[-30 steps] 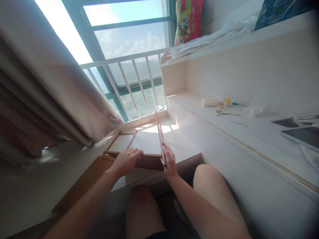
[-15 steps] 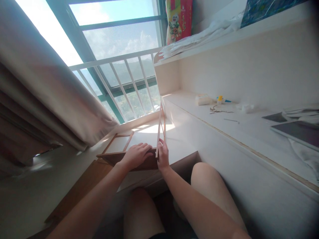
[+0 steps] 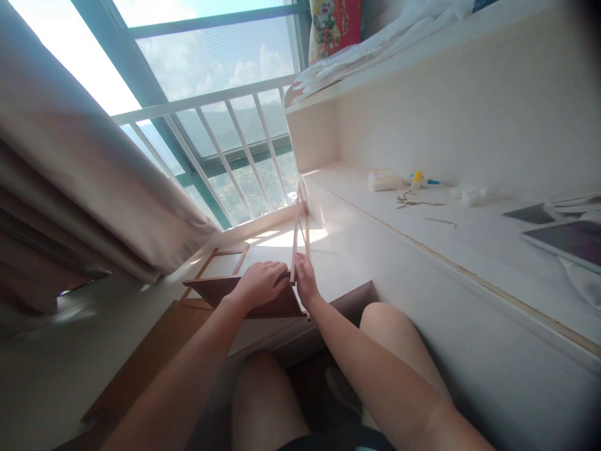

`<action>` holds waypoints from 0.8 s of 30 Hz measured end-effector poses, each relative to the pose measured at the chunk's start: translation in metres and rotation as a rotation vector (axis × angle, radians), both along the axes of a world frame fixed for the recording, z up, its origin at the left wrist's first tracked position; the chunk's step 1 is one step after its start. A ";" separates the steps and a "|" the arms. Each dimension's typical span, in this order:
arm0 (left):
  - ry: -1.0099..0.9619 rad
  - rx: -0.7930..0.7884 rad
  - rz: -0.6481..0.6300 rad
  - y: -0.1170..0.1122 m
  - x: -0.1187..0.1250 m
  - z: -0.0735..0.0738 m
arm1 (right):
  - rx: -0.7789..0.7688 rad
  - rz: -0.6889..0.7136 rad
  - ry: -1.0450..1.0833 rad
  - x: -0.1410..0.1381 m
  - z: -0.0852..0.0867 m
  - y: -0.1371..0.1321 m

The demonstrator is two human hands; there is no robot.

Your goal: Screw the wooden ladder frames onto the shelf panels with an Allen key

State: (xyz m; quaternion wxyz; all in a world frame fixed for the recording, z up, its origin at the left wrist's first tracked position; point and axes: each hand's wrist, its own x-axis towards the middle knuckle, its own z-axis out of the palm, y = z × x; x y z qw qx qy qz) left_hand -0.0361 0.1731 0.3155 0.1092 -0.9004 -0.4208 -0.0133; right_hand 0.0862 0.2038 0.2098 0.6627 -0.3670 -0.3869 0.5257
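Note:
My left hand (image 3: pixel 260 285) lies over the top edge of a brown wooden board (image 3: pixel 280 305), its fingers curled round that edge. The board is tilted, and its right end meets a narrow upright wooden frame (image 3: pixel 295 244). My right hand (image 3: pixel 306 280) is closed round the near post of this frame, close to the corner where it meets the board. Part of the joint is hidden behind my fingers. Behind the board, a second wooden frame (image 3: pixel 242 259) stands or lies on the white surface; I cannot tell which.
A larger brown panel (image 3: pixel 136 363) leans at the left below the curtain (image 3: pixel 103 156). On the white shelf (image 3: pixel 375 210) at right are a yellow-capped bottle (image 3: pixel 416 180), small metal parts (image 3: pixel 407 200), a hex key (image 3: pixel 441 221) and a tablet (image 3: pixel 568 241). A railing (image 3: pixel 206 100) runs before the window.
Both hands stay on the board and frame. The board has tipped a little, so more of its face and lower right corner show. The camera view has shifted slightly.

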 end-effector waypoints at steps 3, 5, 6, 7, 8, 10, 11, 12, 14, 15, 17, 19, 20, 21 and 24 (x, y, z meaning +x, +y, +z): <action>-0.013 -0.003 -0.001 0.003 0.004 -0.003 | 0.023 0.072 0.058 0.004 -0.002 -0.003; -0.042 -0.005 0.004 0.003 0.006 -0.006 | 0.050 0.132 0.117 0.007 -0.003 -0.006; -0.060 -0.007 0.008 0.003 0.006 -0.007 | 0.062 0.165 0.143 0.009 -0.003 -0.009; -0.081 -0.008 0.017 0.003 0.006 -0.008 | 0.072 0.194 0.160 0.011 -0.004 -0.011; -0.104 -0.009 0.032 0.002 0.006 -0.009 | 0.080 0.214 0.163 0.012 -0.005 -0.013; -0.149 -0.011 0.075 -0.001 0.006 -0.011 | 0.095 0.222 0.125 0.014 -0.008 -0.016; -0.166 -0.014 0.094 -0.002 0.006 -0.011 | 0.100 0.214 0.091 0.015 -0.010 -0.017; -0.177 -0.015 0.104 -0.004 0.006 -0.011 | 0.105 0.204 0.056 0.015 -0.012 -0.017; -0.174 -0.018 0.086 -0.006 0.006 -0.011 | 0.113 0.187 -0.002 0.014 -0.016 -0.017; -0.163 -0.021 0.065 -0.007 0.006 -0.010 | 0.113 0.181 -0.021 0.013 -0.018 -0.016; -0.136 -0.033 0.022 -0.008 0.006 -0.010 | 0.112 0.171 -0.046 0.012 -0.020 -0.016; -0.121 -0.049 -0.002 -0.008 0.006 -0.009 | 0.114 0.164 -0.055 0.012 -0.021 -0.016; -0.120 -0.050 -0.005 -0.008 0.006 -0.009 | 0.119 0.166 -0.058 0.013 -0.020 -0.017; -0.123 -0.046 -0.006 -0.007 0.006 -0.010 | 0.126 0.169 -0.069 0.015 -0.019 -0.017; -0.136 -0.006 -0.001 -0.006 0.005 -0.012 | 0.156 0.151 -0.228 0.033 -0.008 -0.019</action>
